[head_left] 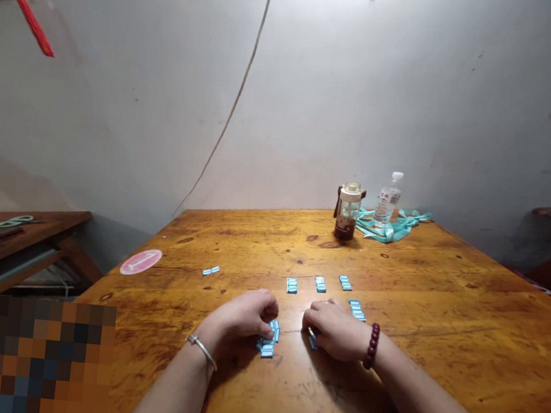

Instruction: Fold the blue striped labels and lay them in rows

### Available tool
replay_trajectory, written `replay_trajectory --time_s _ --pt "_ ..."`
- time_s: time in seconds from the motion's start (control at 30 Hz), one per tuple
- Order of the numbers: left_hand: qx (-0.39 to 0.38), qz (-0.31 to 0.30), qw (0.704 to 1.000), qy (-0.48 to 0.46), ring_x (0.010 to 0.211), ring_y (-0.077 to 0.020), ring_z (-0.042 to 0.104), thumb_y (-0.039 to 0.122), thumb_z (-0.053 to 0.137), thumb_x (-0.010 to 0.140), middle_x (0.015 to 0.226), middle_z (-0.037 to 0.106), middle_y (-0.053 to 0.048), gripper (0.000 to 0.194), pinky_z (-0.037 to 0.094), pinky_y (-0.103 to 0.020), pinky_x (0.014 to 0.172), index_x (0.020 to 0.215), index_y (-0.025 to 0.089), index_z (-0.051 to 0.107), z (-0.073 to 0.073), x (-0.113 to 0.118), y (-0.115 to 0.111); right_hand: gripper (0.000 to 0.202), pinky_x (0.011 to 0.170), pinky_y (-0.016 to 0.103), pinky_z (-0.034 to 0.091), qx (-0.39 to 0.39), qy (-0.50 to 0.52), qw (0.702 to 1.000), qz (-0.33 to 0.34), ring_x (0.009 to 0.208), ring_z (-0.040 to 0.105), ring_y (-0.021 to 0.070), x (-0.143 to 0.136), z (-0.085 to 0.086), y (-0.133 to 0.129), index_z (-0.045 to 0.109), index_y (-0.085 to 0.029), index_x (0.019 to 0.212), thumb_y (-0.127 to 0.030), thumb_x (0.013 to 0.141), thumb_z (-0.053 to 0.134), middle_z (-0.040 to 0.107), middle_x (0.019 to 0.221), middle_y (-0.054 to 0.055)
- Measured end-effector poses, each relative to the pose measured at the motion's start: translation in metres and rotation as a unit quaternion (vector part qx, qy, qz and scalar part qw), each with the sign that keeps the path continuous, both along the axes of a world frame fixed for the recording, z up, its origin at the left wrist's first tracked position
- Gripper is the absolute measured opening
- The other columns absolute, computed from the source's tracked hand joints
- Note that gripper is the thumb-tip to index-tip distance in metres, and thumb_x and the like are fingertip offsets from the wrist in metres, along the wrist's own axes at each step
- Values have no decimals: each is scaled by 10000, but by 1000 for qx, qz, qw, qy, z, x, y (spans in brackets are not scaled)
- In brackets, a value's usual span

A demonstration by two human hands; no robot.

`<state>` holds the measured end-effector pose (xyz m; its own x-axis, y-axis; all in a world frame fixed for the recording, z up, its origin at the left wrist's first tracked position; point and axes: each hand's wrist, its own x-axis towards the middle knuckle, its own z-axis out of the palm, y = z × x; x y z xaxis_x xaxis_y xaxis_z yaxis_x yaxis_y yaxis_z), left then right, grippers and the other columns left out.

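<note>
My left hand point(248, 314), a metal bangle at its wrist, has its fingers curled and its thumb on a loose pile of small blue-edged white pieces point(267, 348); part of the pile is under the hand. To the right, my right hand point(334, 329), wearing dark red beads, is closed with its fingertips down at a blue-edged piece point(312, 342), mostly covered by the fingers. Beyond my hands lie small groups of the same pieces: a left group point(292, 285), a middle group point(320, 284), a right group point(345, 283) and a nearer group point(357, 310).
More blue-edged pieces point(211, 270) lie apart at left, near a round pink sticker point(141, 262). At the back of the wooden table point(248, 236) stand a cup with dark liquid point(346, 216) and a water bottle point(388, 201) among turquoise ribbon point(400, 228).
</note>
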<state>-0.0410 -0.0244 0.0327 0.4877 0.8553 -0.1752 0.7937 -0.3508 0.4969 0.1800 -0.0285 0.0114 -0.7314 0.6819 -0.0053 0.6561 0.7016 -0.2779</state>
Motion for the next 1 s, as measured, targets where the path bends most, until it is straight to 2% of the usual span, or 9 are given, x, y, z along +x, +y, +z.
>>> replay_trajectory --time_s 0.13,0.23,0.47,0.67,0.77,0.87,1.0 --pt "-1 -7 1000 29 672 -135 468 217 649 478 771 557 15 292 292 -199 515 761 202 576 1 4 -2 223 698 291 255 0 -17 1000 3 756 525 171 -2 -2 0 564 -195 847 -119 651 487 602 816 32" --pt "-1 -16 999 48 653 -135 474 225 650 480 750 568 12 219 286 -200 500 686 197 583 0 6 -1 187 694 295 248 -5 -30 1000 5 714 528 163 -3 -3 -2 568 -183 807 -111 656 484 616 767 27" --pt "-41 -26 998 39 552 -107 461 226 606 515 609 553 33 96 266 -192 446 593 185 569 -11 2 5 118 659 276 256 3 -24 1000 14 731 513 160 -4 0 -2 573 -177 727 -121 668 487 596 761 27" --pt "-66 -26 997 23 518 -96 455 194 570 527 606 562 44 172 256 -184 426 698 190 586 -11 2 4 174 663 273 266 10 -14 1000 12 758 516 163 -3 -2 -1 561 -198 825 -144 676 489 592 815 18" --pt "-82 -6 996 -28 540 -102 478 195 542 563 627 577 30 176 296 -187 452 729 175 596 -7 5 4 138 670 276 265 0 -24 1000 8 750 515 162 -3 -2 -1 565 -188 780 -140 669 500 598 795 14" --pt "-76 30 987 -138 560 -105 492 220 526 612 625 573 9 124 343 -196 497 694 143 578 -5 9 8 112 676 268 270 1 -21 1000 3 749 509 156 -3 -1 -1 574 -177 747 -141 687 486 591 790 24" --pt "-63 108 942 -312 537 -86 482 256 540 657 600 534 11 125 367 -193 502 673 139 500 -4 16 13 118 676 259 279 3 -9 1000 -17 738 507 149 -4 0 0 580 -171 737 -146 702 469 577 787 35"
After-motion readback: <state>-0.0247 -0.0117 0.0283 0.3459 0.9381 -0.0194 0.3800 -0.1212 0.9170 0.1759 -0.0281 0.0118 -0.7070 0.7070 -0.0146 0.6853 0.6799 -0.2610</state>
